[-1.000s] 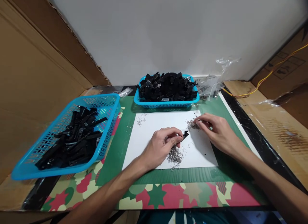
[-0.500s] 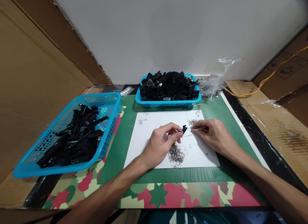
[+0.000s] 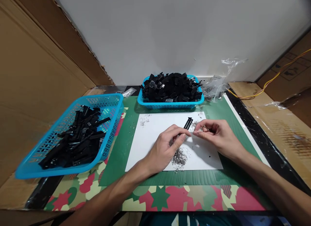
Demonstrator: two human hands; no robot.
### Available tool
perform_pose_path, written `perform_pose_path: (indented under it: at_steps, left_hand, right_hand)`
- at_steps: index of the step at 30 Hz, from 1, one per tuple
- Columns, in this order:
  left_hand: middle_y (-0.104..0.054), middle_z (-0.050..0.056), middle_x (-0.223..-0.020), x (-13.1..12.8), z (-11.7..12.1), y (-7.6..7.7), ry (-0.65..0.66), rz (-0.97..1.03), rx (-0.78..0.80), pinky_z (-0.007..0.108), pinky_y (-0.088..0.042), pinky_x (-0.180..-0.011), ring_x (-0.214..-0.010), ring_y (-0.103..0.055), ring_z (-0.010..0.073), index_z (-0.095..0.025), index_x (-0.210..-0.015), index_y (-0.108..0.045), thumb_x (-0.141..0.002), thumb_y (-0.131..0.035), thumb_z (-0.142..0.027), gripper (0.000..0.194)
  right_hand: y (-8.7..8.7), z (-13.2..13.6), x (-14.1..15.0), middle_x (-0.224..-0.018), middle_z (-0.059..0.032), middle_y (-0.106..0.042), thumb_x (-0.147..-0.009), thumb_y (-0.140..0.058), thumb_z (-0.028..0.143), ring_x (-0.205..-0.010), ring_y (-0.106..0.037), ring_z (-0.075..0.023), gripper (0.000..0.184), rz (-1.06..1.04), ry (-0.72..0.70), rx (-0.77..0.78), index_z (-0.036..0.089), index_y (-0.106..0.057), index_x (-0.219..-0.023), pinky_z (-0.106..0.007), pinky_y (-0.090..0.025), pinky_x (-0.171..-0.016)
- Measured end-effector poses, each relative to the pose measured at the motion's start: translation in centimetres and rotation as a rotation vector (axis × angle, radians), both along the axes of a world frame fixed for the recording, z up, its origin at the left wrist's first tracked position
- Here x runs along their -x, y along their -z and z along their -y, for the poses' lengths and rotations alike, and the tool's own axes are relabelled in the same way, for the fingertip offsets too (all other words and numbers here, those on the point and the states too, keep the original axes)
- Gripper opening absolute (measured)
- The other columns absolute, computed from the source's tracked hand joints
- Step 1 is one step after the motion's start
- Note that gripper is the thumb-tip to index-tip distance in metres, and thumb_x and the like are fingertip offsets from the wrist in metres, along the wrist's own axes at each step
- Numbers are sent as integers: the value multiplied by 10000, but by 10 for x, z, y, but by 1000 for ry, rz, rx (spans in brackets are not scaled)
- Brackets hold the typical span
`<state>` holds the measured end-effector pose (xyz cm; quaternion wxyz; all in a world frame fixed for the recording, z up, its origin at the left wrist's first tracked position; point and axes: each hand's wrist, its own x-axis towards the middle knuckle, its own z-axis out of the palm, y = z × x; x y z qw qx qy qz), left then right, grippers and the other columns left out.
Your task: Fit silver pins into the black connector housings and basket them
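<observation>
Over the white sheet [image 3: 150,138], my left hand [image 3: 162,148] is closed around a slim black plastic piece [image 3: 188,123], whose slotted end sticks out above the forefinger. My right hand [image 3: 215,133] is pinched, its fingertips almost meeting those of my left. Whatever lies in that pinch is too small to make out. Just below my left fingers is a pile of small bent metal wire pieces [image 3: 179,158]. A smaller heap of wire pieces [image 3: 194,124] shows partly behind my right fingertips.
At the left stands a blue basket [image 3: 114,122] of long black parts [image 3: 80,135]. Another blue basket [image 3: 170,105], heaped with black parts [image 3: 172,86], is at the back, beside clear plastic bags [image 3: 215,86]. Scattered wires [image 3: 145,119] lie on the sheet's far left. Cardboard [image 3: 279,122] flanks the right.
My left hand has turned the black piece so more of its length shows, pointing up and away. Both hands' fingertips have come closer together.
</observation>
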<state>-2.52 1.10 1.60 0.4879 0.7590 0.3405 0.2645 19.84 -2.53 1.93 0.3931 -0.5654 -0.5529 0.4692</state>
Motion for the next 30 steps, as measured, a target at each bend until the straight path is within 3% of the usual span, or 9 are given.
perform_pose_path:
  at_steps: [6,13,19,26,30]
  left_hand:
    - [-577,24,-962,-1,3,2,24,-28,15,284,-401,-746,-847,-537,155,-204,-1062,-697,-1068,-518,-394,262]
    - [-563,22,-967,0,5,1,32,-46,-31,276,-400,-736,-828,-531,142,-201,-1048,-689,-1070,-513,-367,242]
    - [-561,19,-946,0,3,0,-46,-12,-51,272,-413,-751,-830,-542,143,-188,-984,-676,-1061,-529,-354,235]
    - [-575,13,-948,0,3,2,-14,-50,-42,269,-412,-741,-826,-546,139,-207,-1034,-701,-1063,-527,-366,237]
    - [-604,13,-963,1,3,1,0,-100,-16,281,-417,-737,-798,-547,143,-220,-1126,-667,-1079,-492,-377,240]
  right_hand:
    - [4,4,8,-552,65,-370,-824,-791,566,-506,-281,-98,384,-43,-34,15,186,-735,-831,-262,-194,-483]
    - [9,3,8,-618,25,-514,-818,-786,585,-536,-341,-109,406,-70,-85,57,184,-752,-867,-258,-236,-500]
    - [6,3,11,-596,36,-495,-801,-798,584,-527,-354,-104,412,-125,-51,76,179,-777,-872,-250,-248,-482]
    - [8,3,11,-574,36,-500,-825,-772,561,-517,-366,-106,384,-107,-57,83,179,-765,-864,-250,-246,-481]
    - [2,-1,-1,-608,-6,-588,-799,-774,480,-541,-424,-117,336,17,44,88,145,-759,-822,-255,-265,-494]
